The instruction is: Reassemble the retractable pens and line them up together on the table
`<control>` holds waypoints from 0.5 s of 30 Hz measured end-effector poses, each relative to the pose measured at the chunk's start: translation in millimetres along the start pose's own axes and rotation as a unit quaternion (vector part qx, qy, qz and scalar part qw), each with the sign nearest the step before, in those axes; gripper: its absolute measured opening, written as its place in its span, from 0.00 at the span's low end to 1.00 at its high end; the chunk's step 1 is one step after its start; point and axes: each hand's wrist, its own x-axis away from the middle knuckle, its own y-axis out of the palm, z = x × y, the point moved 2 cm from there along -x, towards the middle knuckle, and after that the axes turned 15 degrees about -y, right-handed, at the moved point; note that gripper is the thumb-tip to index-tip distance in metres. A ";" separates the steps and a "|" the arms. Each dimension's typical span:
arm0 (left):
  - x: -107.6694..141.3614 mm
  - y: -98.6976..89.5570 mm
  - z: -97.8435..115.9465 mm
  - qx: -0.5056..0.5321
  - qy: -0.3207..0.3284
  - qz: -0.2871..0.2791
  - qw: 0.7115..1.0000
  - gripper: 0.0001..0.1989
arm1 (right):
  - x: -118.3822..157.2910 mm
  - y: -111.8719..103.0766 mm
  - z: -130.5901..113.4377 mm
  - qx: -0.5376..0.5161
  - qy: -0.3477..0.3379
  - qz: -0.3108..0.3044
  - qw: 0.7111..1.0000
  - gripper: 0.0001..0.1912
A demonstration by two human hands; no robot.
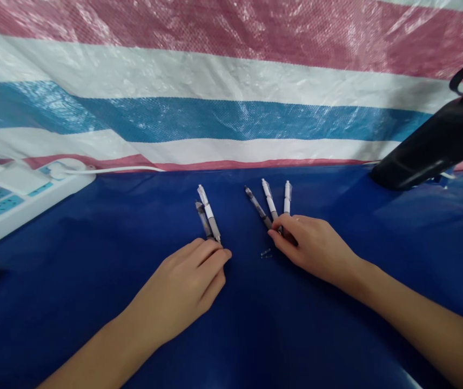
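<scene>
On blue tabletop (239,335), hands (193,273) at pens (269,195), black bottle (434,138), contents hidden

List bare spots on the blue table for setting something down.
Free: between power strip and left two pens; between right three pens and black bottle; near middle, between the forearms.
Crowded: centre, left grip and right grip at the pens, small clear bits between.

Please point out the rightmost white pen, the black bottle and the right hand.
Rightmost white pen (287,201), head view: white barrel.
Black bottle (434,135), head view: middle of body.
Right hand (316,241), head view: back of hand.
</scene>
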 end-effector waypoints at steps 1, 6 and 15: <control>0.2 -0.4 0.2 -0.004 0.005 0.005 1.000 0.12 | 0.2 0.3 0.1 -0.001 -0.001 0.000 1.000 0.09; 0.6 -2.3 -3.7 -0.062 -0.006 0.011 0.998 0.14 | 0.6 0.9 0.3 0.000 -0.009 0.007 1.000 0.08; -1.4 -1.3 -7.3 -0.098 0.002 -0.010 0.995 0.14 | 0.2 -0.5 -0.8 -0.003 -0.018 0.007 1.000 0.08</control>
